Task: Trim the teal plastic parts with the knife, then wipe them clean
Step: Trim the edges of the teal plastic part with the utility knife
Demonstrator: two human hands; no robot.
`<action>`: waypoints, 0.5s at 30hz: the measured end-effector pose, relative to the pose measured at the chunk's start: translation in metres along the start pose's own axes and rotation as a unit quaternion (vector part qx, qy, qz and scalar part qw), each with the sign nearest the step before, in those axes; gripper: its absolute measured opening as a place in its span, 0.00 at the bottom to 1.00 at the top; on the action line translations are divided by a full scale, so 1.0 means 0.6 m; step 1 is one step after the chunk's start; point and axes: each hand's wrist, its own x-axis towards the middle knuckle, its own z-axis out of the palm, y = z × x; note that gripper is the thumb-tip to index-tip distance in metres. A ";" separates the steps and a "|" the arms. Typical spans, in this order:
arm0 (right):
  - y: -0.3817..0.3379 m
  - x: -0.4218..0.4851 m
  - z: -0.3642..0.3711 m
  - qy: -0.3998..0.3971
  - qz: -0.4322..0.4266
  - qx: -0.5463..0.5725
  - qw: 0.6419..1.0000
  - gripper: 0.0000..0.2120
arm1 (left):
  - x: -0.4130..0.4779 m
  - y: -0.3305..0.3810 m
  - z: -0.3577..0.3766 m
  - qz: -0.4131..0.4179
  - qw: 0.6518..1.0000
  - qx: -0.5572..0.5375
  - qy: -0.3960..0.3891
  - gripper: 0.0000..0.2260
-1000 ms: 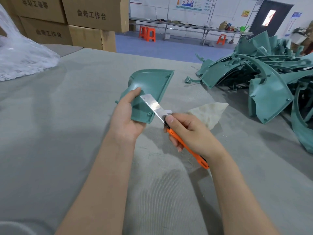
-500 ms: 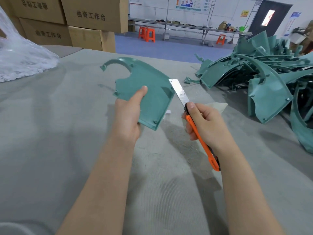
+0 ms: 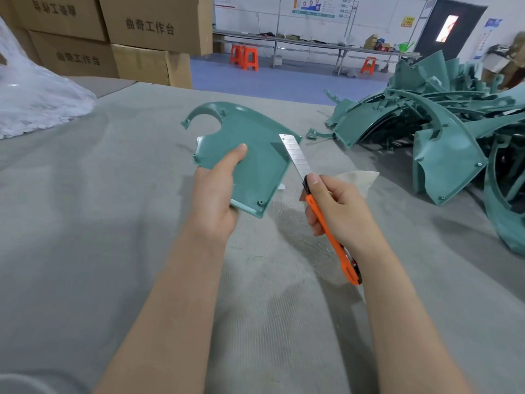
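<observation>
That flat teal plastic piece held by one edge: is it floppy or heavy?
Probably stiff: the flat teal plastic panel juts out from the left hand without sagging. Likely light, since a one-handed grip at its edge carries it. Its smooth face may be slippery.

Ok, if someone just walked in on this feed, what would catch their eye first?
The orange utility knife in the right hand, its long blade at the right edge of the teal plastic part that the left hand holds up mid-frame. Then the heap of teal parts on the table, far right.
</observation>
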 end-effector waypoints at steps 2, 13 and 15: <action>0.000 -0.002 0.000 -0.009 -0.008 0.012 1.000 0.20 | 0.000 0.001 -0.001 -0.002 1.000 0.002 -0.002 0.04; 0.004 0.001 -0.006 -0.021 -0.003 0.012 1.000 0.20 | -0.003 0.003 0.002 0.018 1.000 0.017 -0.011 0.04; 0.005 0.001 -0.005 -0.020 -0.009 0.017 1.000 0.20 | -0.003 0.003 0.003 0.019 1.000 0.015 -0.009 0.05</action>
